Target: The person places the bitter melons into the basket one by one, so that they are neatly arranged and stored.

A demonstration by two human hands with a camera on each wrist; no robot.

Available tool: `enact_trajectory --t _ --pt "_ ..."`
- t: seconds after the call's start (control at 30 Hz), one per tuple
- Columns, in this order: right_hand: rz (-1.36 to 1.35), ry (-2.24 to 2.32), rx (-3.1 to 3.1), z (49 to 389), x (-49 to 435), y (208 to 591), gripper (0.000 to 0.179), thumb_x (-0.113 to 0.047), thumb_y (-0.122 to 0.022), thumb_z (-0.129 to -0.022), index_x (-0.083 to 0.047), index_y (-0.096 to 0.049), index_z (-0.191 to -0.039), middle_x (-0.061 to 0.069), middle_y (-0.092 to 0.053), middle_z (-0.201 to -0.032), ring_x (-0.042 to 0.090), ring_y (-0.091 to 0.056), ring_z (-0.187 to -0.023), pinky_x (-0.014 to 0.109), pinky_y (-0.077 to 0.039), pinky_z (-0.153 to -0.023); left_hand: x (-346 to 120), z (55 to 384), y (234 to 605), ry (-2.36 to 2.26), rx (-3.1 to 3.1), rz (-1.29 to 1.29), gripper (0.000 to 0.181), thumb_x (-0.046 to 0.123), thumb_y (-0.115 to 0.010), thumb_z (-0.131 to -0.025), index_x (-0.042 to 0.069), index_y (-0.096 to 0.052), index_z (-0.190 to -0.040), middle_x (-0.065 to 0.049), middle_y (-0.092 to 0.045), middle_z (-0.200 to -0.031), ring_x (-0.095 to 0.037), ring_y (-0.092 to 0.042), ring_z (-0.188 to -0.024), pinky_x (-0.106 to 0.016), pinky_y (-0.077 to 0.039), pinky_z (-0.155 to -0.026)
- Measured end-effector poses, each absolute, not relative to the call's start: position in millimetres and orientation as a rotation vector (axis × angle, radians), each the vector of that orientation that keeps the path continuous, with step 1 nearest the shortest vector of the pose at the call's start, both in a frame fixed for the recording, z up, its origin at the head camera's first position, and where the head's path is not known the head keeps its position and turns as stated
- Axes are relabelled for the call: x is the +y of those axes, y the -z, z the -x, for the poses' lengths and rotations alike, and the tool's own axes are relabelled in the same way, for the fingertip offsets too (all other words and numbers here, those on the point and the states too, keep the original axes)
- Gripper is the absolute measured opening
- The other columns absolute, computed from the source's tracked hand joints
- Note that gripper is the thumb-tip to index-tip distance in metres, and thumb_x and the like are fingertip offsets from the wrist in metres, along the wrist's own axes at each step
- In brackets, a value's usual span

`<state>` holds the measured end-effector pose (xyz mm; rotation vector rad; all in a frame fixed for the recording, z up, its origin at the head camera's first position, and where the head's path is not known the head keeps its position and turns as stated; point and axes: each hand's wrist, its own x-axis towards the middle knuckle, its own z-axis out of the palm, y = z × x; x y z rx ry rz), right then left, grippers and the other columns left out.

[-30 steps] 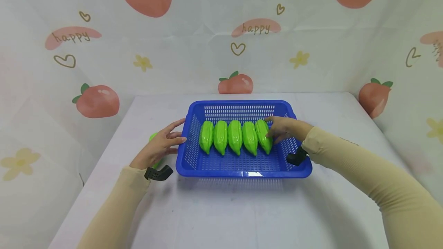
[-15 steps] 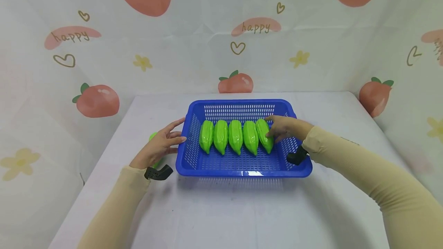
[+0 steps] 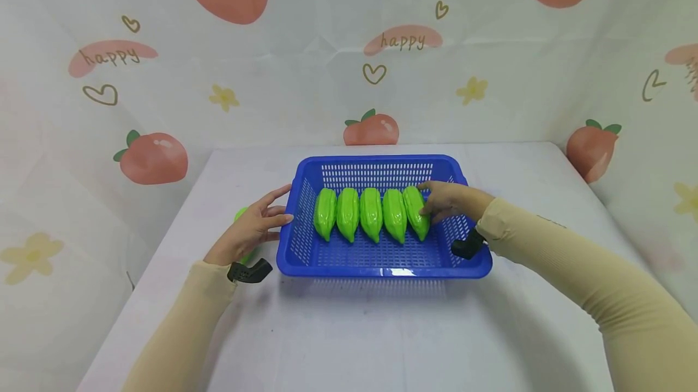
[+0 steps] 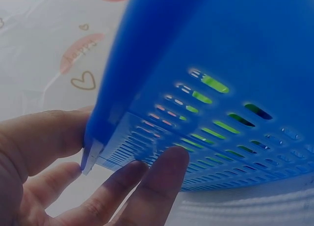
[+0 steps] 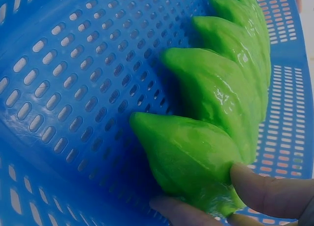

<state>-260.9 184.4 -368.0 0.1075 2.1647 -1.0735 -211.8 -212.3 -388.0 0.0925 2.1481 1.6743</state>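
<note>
Inside the blue plastic basket [image 3: 384, 272], several glossy green star fruits lie side by side, their pointed ends toward the near side. At the right end of the row, my right hand [image 3: 446, 200] pinches the last star fruit [image 3: 416, 213]; in the right wrist view, thumb and a finger lie on either side of that star fruit [image 5: 191, 157]. My left hand [image 3: 245, 231] touches the basket's left side from outside, fingers spread and fairly straight along the slotted wall [image 4: 221, 108]. Under the left hand lies another green thing [image 3: 240, 214], mostly hidden.
A white-covered table [image 3: 349, 331] bears the basket. Behind it hangs a pale curtain [image 3: 305, 101] printed with peaches, hearts and flowers. Each wrist wears a black camera mount, such as the left mount [image 3: 251, 271].
Both hands keep nearly the same places. The whole head view shifts up very slightly; the rightmost star fruit stays beside its neighbour, with the right hand on it.
</note>
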Motion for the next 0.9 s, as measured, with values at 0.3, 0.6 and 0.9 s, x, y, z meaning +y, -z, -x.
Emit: enact_trajectory --t 0.3,0.6,0.9 --pt "-0.107 1.099 2.148 260.2 183.5 367.4 0.08 0.006 -0.055 -0.093 -0.001 -0.005 -0.154 0.038 -0.03 -0.144 0.048 -0.041 -0.131 0.046 -0.052 -0.095 -214.4 212.5 388.7 -1.667 2.15 -0.096 0.081 0.03 -0.07 -0.089 0.036 -0.022 -0.154 -0.019 -0.045 -0.145 -0.03 -0.06 -0.115 -0.054 -0.047 -0.099" --pt "-0.133 1.087 2.155 260.7 183.5 367.9 0.079 0.005 -0.055 -0.093 -0.003 -0.006 -0.154 0.036 -0.028 -0.146 0.048 -0.04 -0.133 0.047 -0.051 -0.095 -213.8 212.7 388.8 -1.672 2.142 -0.109 0.082 0.029 -0.07 -0.09 0.034 -0.02 -0.154 -0.021 -0.046 -0.144 -0.028 -0.062 -0.111 -0.054 -0.047 -0.099" --pt "-0.118 1.053 2.173 261.2 182.9 365.7 0.079 0.005 -0.056 -0.093 -0.001 -0.005 -0.154 0.036 -0.028 -0.147 0.047 -0.039 -0.134 0.046 -0.051 -0.096 -212.9 211.4 387.3 -1.653 2.151 -0.092 0.082 0.031 -0.07 -0.089 0.037 -0.021 -0.154 -0.019 -0.04 -0.149 -0.038 -0.053 -0.125 -0.056 -0.044 -0.101"
